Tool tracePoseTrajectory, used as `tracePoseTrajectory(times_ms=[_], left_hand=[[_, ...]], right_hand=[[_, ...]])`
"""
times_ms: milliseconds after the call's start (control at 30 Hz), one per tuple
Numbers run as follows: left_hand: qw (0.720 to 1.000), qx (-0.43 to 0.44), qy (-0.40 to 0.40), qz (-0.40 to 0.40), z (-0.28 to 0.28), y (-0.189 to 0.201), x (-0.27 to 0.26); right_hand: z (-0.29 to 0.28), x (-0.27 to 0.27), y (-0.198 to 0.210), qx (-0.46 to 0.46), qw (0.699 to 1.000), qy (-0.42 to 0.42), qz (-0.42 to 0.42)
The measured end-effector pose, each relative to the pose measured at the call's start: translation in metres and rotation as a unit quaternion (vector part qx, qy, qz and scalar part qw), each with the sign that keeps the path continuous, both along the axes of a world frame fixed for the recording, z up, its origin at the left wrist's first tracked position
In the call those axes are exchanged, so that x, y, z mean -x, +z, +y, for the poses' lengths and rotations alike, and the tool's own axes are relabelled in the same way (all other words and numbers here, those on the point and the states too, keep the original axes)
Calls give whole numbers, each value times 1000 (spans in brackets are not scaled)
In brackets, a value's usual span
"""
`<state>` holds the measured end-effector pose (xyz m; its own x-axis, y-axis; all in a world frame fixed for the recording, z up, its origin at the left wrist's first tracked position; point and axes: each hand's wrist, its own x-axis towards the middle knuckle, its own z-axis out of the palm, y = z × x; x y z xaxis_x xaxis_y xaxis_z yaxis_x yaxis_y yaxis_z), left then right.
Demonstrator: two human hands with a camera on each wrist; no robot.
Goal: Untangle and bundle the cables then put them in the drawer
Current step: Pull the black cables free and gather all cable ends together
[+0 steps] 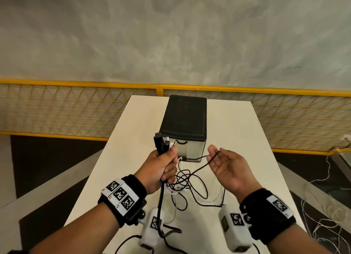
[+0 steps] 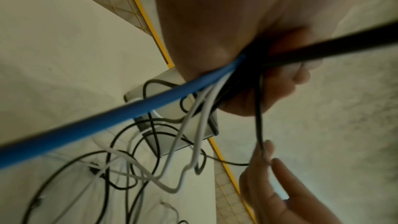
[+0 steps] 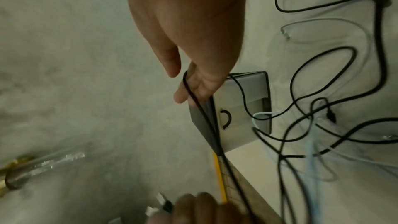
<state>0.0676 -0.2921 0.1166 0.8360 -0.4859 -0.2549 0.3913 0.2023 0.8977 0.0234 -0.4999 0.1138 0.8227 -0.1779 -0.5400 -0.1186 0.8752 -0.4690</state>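
Note:
My left hand [image 1: 161,166] grips a bunch of cable ends, black and white plugs [image 1: 161,141] sticking up above the fist. A blue cable [image 2: 129,115], white ones and black ones hang from that fist [image 2: 215,23]. Their loose lengths lie tangled [image 1: 190,185] on the white table. My right hand [image 1: 226,166] is palm up with relaxed fingers. One thin black cable [image 1: 201,166] lies across those fingers [image 3: 187,91] and runs back to the left fist. Behind both hands stands the black-topped drawer unit [image 1: 184,117], its translucent drawer front [image 3: 243,108] closed.
The table [image 1: 237,130] is narrow, with dark floor on both sides. A yellow mesh fence [image 1: 76,109] runs behind it. Loose white wires [image 1: 322,225] lie on the floor at the right. One black cable trails toward the near table edge [image 1: 129,240].

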Motion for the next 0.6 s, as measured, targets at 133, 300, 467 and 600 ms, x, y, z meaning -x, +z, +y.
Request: tracePoseTrajectory(times_ms=[133,300,467,600], left_hand=[[996,-72,-48,-13,12,-17,3],[967,-236,-85,-38,45,-44,6],[922,-381,28,-69,69,-59,-6],[936,-305,97,-144,31,-33,-8]], right_hand=[[-5,-6,11,-8,1000,11,-1],[-21,-11,19,13,998,49,-21],[-6,-11,3,34,997,63,36],[24,-11,-12,82,986,136,49]])
